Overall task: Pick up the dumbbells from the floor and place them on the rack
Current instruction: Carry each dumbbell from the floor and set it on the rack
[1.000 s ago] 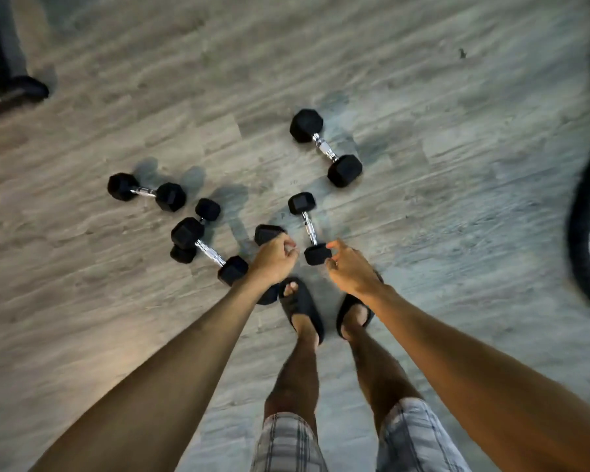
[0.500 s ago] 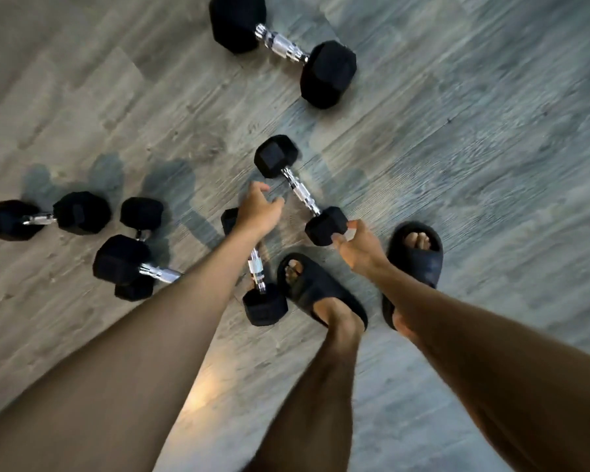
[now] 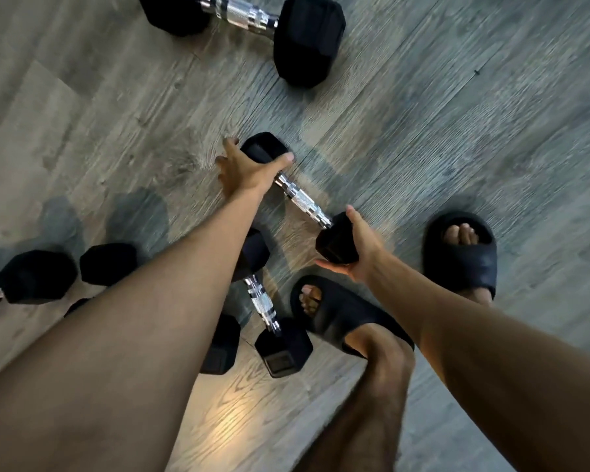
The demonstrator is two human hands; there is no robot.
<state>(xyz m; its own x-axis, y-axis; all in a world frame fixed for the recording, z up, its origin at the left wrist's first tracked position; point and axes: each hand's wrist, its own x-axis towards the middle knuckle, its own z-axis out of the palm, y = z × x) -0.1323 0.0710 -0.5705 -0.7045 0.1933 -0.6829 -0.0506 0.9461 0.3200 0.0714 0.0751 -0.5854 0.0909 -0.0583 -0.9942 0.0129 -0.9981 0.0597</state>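
Head view: hands [image 3: 249, 172] on dumbbell [image 3: 302, 201].

I see a wood-grain plank floor [image 3: 440, 114], grey with darker streaks, its boards running on a slant across my view. A warm patch of light [image 3: 239, 413] glows on the boards low in the middle. Soft dark shadows [image 3: 133, 216] lie on the planks at the left. Two black slide sandals are on the feet: the right sandal [image 3: 464, 264] sits flat at the right with toes showing through its open front, and the left sandal [image 3: 338, 315] lies nearer the middle, angled, toes showing too. A bare lower leg [image 3: 365, 403] rises from the left sandal toward the bottom edge, a little blurred.
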